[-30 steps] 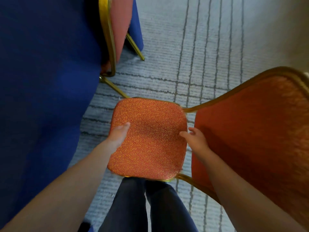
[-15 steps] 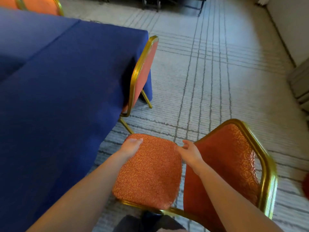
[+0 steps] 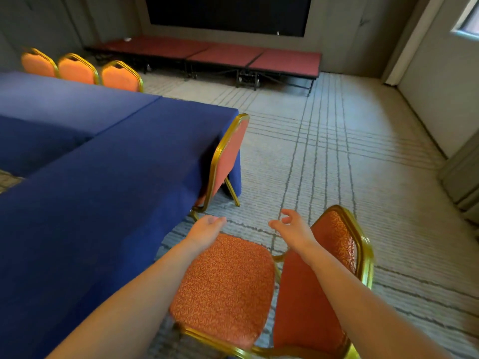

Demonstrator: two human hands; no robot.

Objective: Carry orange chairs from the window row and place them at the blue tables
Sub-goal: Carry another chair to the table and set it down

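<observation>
An orange chair (image 3: 225,288) with a gold frame stands on the carpet right in front of me, its seat facing the blue table (image 3: 103,182) on the left and its backrest on the right. My left hand (image 3: 206,229) hovers above the seat's far edge, fingers relaxed, holding nothing. My right hand (image 3: 291,229) floats above the gap between seat and backrest, fingers loosely curled and empty. Neither hand touches the chair.
Another orange chair (image 3: 228,156) is pushed in at the table's corner ahead. Three orange chairs (image 3: 77,69) line the table's far side. A low red stage (image 3: 215,53) runs along the back wall. Striped carpet (image 3: 337,161) spreads to the right, up to a wall.
Both hands have let go of the seat and lifted off it. My view has tilted up from the chair seat to the room ahead.
</observation>
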